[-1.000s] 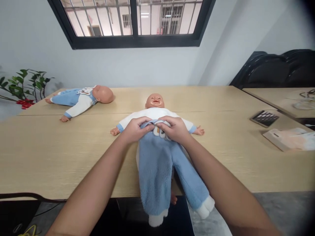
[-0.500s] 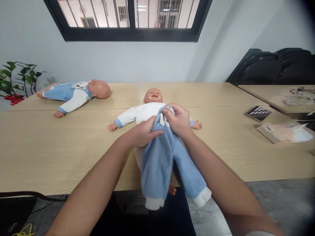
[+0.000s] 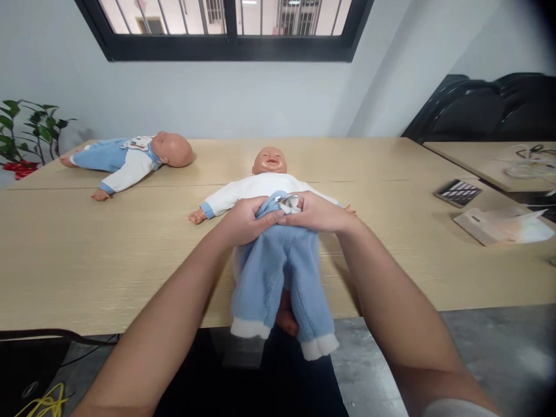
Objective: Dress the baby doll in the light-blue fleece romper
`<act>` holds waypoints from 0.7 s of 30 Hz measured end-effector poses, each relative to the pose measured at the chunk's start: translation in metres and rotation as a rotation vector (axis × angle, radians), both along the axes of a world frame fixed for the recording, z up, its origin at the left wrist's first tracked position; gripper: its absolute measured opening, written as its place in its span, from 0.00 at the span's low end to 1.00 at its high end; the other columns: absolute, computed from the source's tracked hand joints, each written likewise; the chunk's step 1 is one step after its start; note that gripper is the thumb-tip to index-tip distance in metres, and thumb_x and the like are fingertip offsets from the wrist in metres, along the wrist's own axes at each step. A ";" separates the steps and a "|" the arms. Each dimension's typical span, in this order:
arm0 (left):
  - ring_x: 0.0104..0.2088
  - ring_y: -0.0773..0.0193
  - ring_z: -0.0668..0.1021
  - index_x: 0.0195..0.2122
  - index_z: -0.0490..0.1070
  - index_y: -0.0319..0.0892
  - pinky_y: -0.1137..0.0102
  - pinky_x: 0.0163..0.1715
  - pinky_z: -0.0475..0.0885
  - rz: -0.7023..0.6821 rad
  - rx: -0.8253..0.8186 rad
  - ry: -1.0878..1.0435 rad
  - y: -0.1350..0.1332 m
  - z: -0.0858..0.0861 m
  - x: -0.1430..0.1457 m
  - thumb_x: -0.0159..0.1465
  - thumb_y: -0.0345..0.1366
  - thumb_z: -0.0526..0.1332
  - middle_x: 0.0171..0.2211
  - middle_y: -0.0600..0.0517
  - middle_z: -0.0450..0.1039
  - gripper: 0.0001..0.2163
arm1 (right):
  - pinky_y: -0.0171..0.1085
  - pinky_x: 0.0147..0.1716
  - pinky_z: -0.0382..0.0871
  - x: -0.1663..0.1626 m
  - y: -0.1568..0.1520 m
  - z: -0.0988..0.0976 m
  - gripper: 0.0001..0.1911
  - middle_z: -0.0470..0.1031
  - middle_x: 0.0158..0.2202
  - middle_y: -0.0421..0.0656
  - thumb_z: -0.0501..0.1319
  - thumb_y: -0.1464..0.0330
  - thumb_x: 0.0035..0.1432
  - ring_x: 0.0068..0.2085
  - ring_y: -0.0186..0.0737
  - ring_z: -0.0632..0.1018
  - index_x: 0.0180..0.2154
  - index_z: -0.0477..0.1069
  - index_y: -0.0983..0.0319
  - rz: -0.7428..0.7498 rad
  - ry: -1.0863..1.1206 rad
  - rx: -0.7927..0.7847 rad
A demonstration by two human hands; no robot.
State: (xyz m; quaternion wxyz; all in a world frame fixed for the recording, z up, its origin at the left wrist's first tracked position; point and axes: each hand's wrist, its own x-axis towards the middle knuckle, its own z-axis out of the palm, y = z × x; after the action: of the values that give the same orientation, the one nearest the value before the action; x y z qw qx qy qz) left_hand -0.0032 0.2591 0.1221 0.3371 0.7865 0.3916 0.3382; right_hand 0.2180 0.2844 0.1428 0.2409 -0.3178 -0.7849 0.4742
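A baby doll (image 3: pixel 270 162) in a white top lies on its back on the wooden table (image 3: pixel 108 249), head away from me. Blue fleece trousers (image 3: pixel 278 278) cover its lower body, and the legs hang over the table's front edge; a bare foot shows between them. My left hand (image 3: pixel 243 220) and my right hand (image 3: pixel 317 211) are both closed on the trousers' bib top at the doll's chest, fingers pinching the fabric.
A second dressed doll (image 3: pixel 130 159) lies at the back left of the table. A green plant (image 3: pixel 21 133) stands at the far left. A dark calculator-like pad (image 3: pixel 457 191) and a flat packet (image 3: pixel 499 226) lie at the right. Black chairs (image 3: pixel 486 110) stand behind.
The trousers have been drawn higher up the doll, so the legs hang shorter over the edge. My hands have come together again at the bib top.
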 end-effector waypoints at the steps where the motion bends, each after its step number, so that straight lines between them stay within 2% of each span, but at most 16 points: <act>1: 0.39 0.60 0.77 0.41 0.74 0.39 0.67 0.41 0.72 -0.059 -0.050 -0.015 -0.001 0.002 -0.001 0.66 0.53 0.61 0.37 0.52 0.77 0.20 | 0.33 0.30 0.64 0.000 0.000 -0.001 0.18 0.74 0.31 0.38 0.72 0.55 0.54 0.31 0.34 0.70 0.36 0.75 0.63 -0.038 0.008 0.041; 3: 0.48 0.55 0.78 0.49 0.74 0.39 0.64 0.49 0.73 -0.163 -0.108 -0.025 -0.004 0.006 -0.002 0.60 0.53 0.68 0.46 0.49 0.78 0.24 | 0.34 0.33 0.65 -0.002 0.002 -0.003 0.17 0.75 0.32 0.39 0.72 0.57 0.53 0.33 0.35 0.72 0.36 0.76 0.63 -0.125 0.051 0.115; 5: 0.54 0.50 0.77 0.57 0.70 0.41 0.61 0.55 0.72 -0.225 -0.120 -0.020 -0.009 0.012 -0.002 0.52 0.50 0.75 0.54 0.47 0.77 0.34 | 0.34 0.33 0.66 -0.004 0.003 -0.004 0.16 0.74 0.31 0.38 0.73 0.59 0.52 0.32 0.35 0.72 0.35 0.75 0.63 -0.187 0.112 0.138; 6: 0.55 0.49 0.77 0.60 0.69 0.41 0.59 0.57 0.72 -0.242 -0.126 -0.014 -0.011 0.014 -0.002 0.51 0.49 0.76 0.55 0.46 0.76 0.38 | 0.34 0.33 0.66 -0.004 0.004 -0.005 0.16 0.73 0.30 0.38 0.73 0.59 0.52 0.32 0.35 0.71 0.34 0.74 0.63 -0.200 0.144 0.130; 8: 0.54 0.50 0.77 0.61 0.68 0.42 0.59 0.55 0.73 -0.259 -0.157 0.002 -0.014 0.017 -0.001 0.52 0.49 0.75 0.55 0.46 0.77 0.37 | 0.34 0.34 0.67 -0.005 0.004 -0.006 0.17 0.73 0.30 0.38 0.73 0.59 0.50 0.32 0.35 0.72 0.34 0.74 0.62 -0.197 0.207 0.094; 11: 0.49 0.54 0.79 0.57 0.70 0.41 0.63 0.50 0.74 -0.194 -0.171 0.025 -0.015 0.016 0.000 0.61 0.52 0.68 0.50 0.48 0.78 0.28 | 0.35 0.38 0.70 -0.002 0.005 -0.006 0.21 0.75 0.33 0.39 0.76 0.57 0.48 0.35 0.37 0.75 0.37 0.73 0.62 -0.178 0.317 0.025; 13: 0.47 0.56 0.78 0.53 0.71 0.42 0.64 0.48 0.73 -0.082 -0.093 0.042 -0.013 0.012 0.001 0.66 0.53 0.62 0.48 0.49 0.78 0.22 | 0.36 0.41 0.72 0.001 0.004 -0.006 0.23 0.77 0.35 0.40 0.75 0.56 0.49 0.37 0.38 0.76 0.41 0.74 0.62 -0.128 0.343 -0.071; 15: 0.48 0.57 0.77 0.53 0.70 0.42 0.65 0.49 0.72 0.034 0.036 0.029 -0.009 0.009 0.001 0.69 0.51 0.58 0.47 0.50 0.78 0.19 | 0.37 0.40 0.73 0.005 0.003 -0.005 0.23 0.78 0.37 0.41 0.74 0.55 0.52 0.38 0.38 0.77 0.42 0.74 0.62 -0.027 0.271 -0.188; 17: 0.47 0.57 0.77 0.52 0.71 0.42 0.65 0.49 0.71 0.114 0.125 0.019 -0.006 0.006 0.002 0.71 0.49 0.56 0.46 0.50 0.77 0.18 | 0.35 0.36 0.73 0.008 0.002 -0.005 0.20 0.79 0.36 0.41 0.73 0.56 0.54 0.35 0.37 0.77 0.41 0.75 0.62 0.067 0.150 -0.252; 19: 0.44 0.58 0.77 0.48 0.72 0.41 0.66 0.45 0.71 0.135 0.143 0.020 -0.004 0.006 0.002 0.71 0.50 0.55 0.42 0.50 0.77 0.18 | 0.33 0.32 0.71 0.009 0.003 -0.005 0.18 0.78 0.34 0.40 0.74 0.58 0.53 0.33 0.35 0.76 0.39 0.76 0.63 0.102 0.060 -0.227; 21: 0.40 0.59 0.76 0.43 0.73 0.40 0.67 0.42 0.71 0.091 0.118 0.028 -0.005 0.007 0.000 0.69 0.53 0.57 0.38 0.51 0.76 0.19 | 0.33 0.32 0.71 0.009 0.004 -0.007 0.17 0.78 0.33 0.39 0.75 0.60 0.52 0.33 0.36 0.76 0.38 0.77 0.63 0.072 0.062 -0.153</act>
State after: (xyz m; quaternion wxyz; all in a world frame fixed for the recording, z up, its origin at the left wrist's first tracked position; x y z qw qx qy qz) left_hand -0.0037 0.2544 0.1295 0.2688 0.7912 0.4108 0.3647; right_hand 0.2270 0.2884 0.1360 0.2228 -0.2919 -0.7497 0.5506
